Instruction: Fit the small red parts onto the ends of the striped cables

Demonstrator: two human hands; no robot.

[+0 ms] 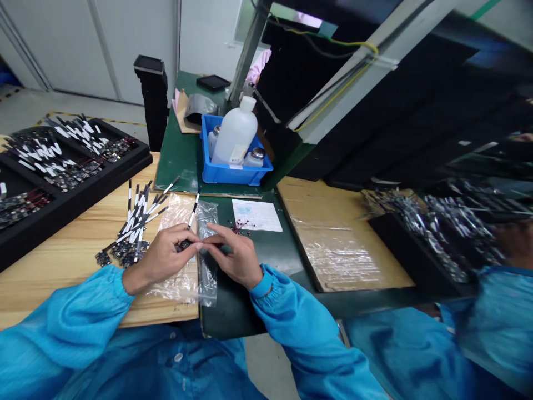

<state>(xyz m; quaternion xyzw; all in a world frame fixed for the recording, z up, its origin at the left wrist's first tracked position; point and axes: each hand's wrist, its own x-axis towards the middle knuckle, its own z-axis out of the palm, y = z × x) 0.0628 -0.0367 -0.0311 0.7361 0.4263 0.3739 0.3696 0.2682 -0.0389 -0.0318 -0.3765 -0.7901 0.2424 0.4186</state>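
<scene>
Pinching a small black part (184,244) between thumb and forefinger, the left hand (160,258) sits curled, its other fingers tucked in. The part's thin strip (192,214) with a white label points up toward twelve o'clock. The right hand (235,255) meets it fingertip to fingertip, thumb and forefinger closed together; I cannot tell whether they grip the part or the clear plastic bag (207,275) lying beneath both hands. The bag rests on the tabletop (62,261). A loose pile of similar strips (133,222) lies at ten o'clock of the left hand, a black tray (83,186) farther out the same way. A blue bin (233,173) holding a white bottle (235,136) stands at twelve o'clock.
</scene>
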